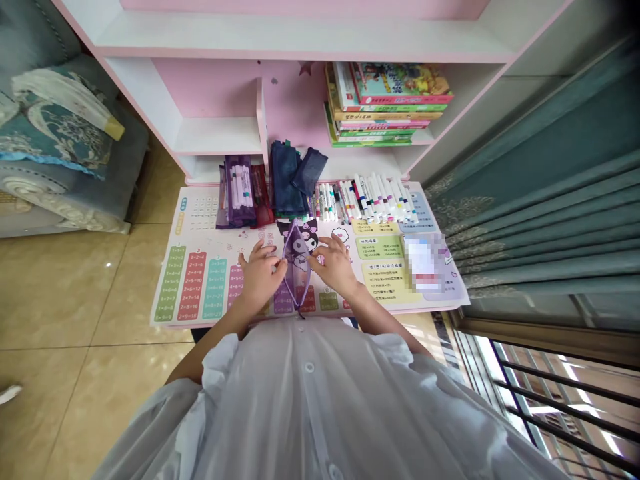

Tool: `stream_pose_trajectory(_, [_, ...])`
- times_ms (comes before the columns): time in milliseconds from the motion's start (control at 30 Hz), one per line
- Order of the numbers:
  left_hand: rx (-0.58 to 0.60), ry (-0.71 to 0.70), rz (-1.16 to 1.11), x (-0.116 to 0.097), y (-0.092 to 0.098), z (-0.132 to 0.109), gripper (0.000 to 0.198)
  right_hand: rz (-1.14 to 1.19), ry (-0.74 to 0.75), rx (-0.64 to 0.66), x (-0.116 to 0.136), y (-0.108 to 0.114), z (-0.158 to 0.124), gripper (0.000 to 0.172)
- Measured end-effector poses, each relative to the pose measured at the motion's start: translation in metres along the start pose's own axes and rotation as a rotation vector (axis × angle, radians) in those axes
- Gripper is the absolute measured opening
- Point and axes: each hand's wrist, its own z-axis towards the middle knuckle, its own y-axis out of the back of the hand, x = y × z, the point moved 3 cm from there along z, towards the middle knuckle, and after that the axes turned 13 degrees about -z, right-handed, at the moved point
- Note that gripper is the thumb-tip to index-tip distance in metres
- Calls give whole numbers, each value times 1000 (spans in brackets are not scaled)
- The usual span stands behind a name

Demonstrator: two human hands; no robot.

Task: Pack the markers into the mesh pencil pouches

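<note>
A purple mesh zip pouch point(298, 267) with a cartoon print stands on its end on the printed desk mat point(195, 293), its zip opening spread apart. My left hand point(260, 273) pinches the pouch's near left edge, and my right hand point(333, 263) pinches the opposite edge. Its inside is hard to make out between my fingers. Just above the hands, a long row of white-bodied markers point(375, 200) lies on the mat, not touching either hand.
Dark blue mesh pouches point(293, 177), a purple pouch of pens point(237, 190) and a dark red pouch point(261, 197) stand against a pink-and-white bookshelf point(215, 137) holding stacked books point(385, 103). A green curtain point(540, 220) hangs right; a sofa point(60, 147) and tiled floor point(65, 300) lie left.
</note>
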Motion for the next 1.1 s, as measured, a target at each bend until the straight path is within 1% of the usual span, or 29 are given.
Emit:
stream_pose_trajectory(100, [-3,-12,-6,-1,1,0,29,18,19,-46,-2,4,10,23])
stream_pose_trajectory(167, [-9,-26,-9,-1,1,0,30,5,9,-83,-5,7,26,24])
stream_pose_trajectory(300, [-24,-43,-8,0,1,0,31,-131,-79,-158,-14,11,78,22])
stream_pose_trajectory(367, [-22,-40,-4,-1,1,0,31,-224,-115,-181,-18,10,106,24])
stream_pose_trajectory(467, [-6,-33,6,-2,1,0,31,-327,-152,-113,-21,4,140,31])
stream_pose_trajectory(533, [1,-31,14,-3,0,-1,30,-387,-182,-41,-21,0,155,38])
stream_pose_trajectory(600, [4,-30,15,-3,0,-1,30,-449,-209,17,-21,-4,163,42])
stream_pose_trajectory(733, [1,-29,0,-3,1,-1,32,-504,-240,69,-23,-9,172,46])
stream_pose_trajectory(833, [-5,-31,-5,-2,1,-1,31,-498,-246,72,-24,-8,172,44])
stream_pose_trajectory(900, [-6,-34,1,-1,1,0,30,-473,-235,57,-24,-4,167,41])
stream_pose_trajectory(1000, [-5,-42,15,0,0,-1,31,-397,-220,-19,-20,10,146,34])
stream_pose_trajectory(1100, [1,-45,22,-1,1,0,31,-274,-192,-155,-10,27,108,23])
